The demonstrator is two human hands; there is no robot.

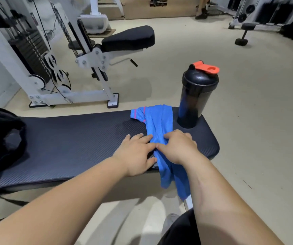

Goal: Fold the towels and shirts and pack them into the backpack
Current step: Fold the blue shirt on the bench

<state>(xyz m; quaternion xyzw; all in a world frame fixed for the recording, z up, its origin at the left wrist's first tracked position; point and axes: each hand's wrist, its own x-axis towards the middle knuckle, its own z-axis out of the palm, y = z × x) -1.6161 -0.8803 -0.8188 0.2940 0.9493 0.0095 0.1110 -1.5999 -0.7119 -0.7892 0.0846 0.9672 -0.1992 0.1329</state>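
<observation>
Pinching blue shirt [157, 121], right hand [179, 149], left hand [135, 154] flat, bench [71, 138] (backpack [0, 138] left)

Blue mesh shirt [158, 124], pink stripes; black ribbed padded surface [75, 138]; black shaker bottle [196, 96], orange cap

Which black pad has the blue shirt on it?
The near flat bench: the blue shirt drapes over its near edge. The machine's seat pad sits farther back.

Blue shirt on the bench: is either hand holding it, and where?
No clear grip. The left hand presses straight fingers on the left edge of the blue shirt; the right hand rests on its middle, fingers bent. Whether it pinches cloth cannot be told.
</observation>
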